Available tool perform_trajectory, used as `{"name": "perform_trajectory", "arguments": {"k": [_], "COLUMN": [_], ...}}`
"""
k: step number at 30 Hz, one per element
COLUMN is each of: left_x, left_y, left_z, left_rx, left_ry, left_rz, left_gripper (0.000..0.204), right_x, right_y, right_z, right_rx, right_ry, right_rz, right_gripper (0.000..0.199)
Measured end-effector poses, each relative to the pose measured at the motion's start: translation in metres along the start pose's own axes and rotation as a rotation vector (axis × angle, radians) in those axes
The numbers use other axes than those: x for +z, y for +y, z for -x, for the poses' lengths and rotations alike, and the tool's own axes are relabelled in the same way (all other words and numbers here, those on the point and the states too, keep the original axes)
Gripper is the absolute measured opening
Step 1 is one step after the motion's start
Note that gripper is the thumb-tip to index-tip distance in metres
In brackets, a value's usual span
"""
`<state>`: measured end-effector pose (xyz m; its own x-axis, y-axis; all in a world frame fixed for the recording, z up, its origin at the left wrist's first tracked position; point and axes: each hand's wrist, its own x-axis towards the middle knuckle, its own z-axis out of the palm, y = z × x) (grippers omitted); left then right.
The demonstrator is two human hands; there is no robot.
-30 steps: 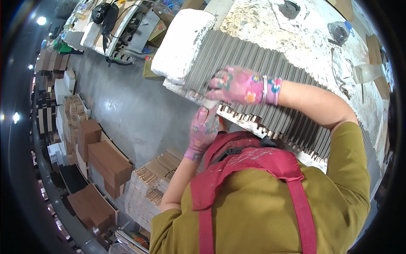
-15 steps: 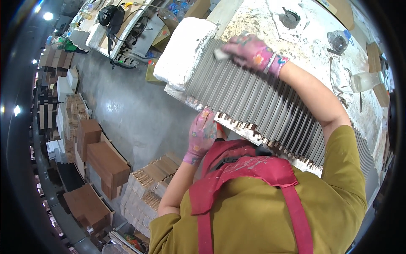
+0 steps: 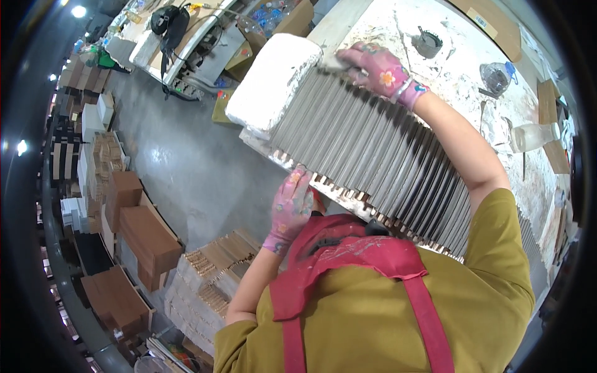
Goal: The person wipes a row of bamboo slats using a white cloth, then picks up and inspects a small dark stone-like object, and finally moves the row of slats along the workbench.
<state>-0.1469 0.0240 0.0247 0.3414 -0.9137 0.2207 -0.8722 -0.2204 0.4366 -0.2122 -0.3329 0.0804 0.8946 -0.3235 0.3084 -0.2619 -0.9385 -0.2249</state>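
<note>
A long row of narrow grey strips (image 3: pixel 367 149) lies side by side on a pale board (image 3: pixel 339 188), their brownish ends showing along the near edge. My right hand (image 3: pixel 376 67), in a pink flowered glove, reaches over the far ends of the strips. Its fingers press on a small pale grey pad (image 3: pixel 333 64), partly hidden and blurred. My left hand (image 3: pixel 291 208), gloved alike, is at the board's near edge with fingertips bent against it. Left of the strips rests a thick white block (image 3: pixel 273 81) with rough edges.
Behind the strips, the stained white worktop (image 3: pixel 398 31) holds a dark cup (image 3: pixel 428 42), a clear jug (image 3: pixel 495 78) and a plastic bottle (image 3: pixel 535 137). Brown boxes (image 3: pixel 149 239) and a stack of strips (image 3: pixel 214 267) stand on the floor at left. Another bench (image 3: pixel 186 43) is at the far left.
My right hand has slid the pad a little away from me, to the far ends of the strips. My left hand stays at the board's edge. The whole view has shifted slightly.
</note>
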Motion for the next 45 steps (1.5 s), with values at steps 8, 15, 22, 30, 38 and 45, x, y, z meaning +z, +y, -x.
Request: {"name": "perform_trajectory", "arguments": {"k": [8,15,22,30,38,45], "left_x": [0.005,0.002,0.002,0.012,0.023,0.025], "left_y": [0.003,0.002,0.004,0.018,0.015,0.021], "left_z": [0.008,0.005,0.006,0.013,0.021,0.014], "left_rx": [-0.027,-0.014,0.004,0.042,0.094,0.100], "left_ry": [-0.011,-0.005,0.028,0.018,0.010,0.030], "left_rz": [-0.092,-0.005,-0.006,-0.038,-0.118,-0.054], "left_gripper": [0.047,0.051,0.050,0.051,0.047,0.050], "right_x": [0.008,-0.006,-0.006,-0.006,-0.019,-0.024], "right_y": [-0.102,-0.077,-0.074,-0.085,-0.099,-0.039], "right_z": [0.053,0.031,0.058,0.077,0.092,0.069], "right_rx": [-0.690,-0.470,-0.481,-0.611,-0.606,-0.323], "right_ry": [-0.100,-0.032,-0.179,-0.166,-0.175,-0.172], "right_rz": [-0.118,-0.032,-0.011,-0.022,-0.103,-0.015], "right_gripper": [0.040,0.042,0.040,0.044,0.033,0.052]}}
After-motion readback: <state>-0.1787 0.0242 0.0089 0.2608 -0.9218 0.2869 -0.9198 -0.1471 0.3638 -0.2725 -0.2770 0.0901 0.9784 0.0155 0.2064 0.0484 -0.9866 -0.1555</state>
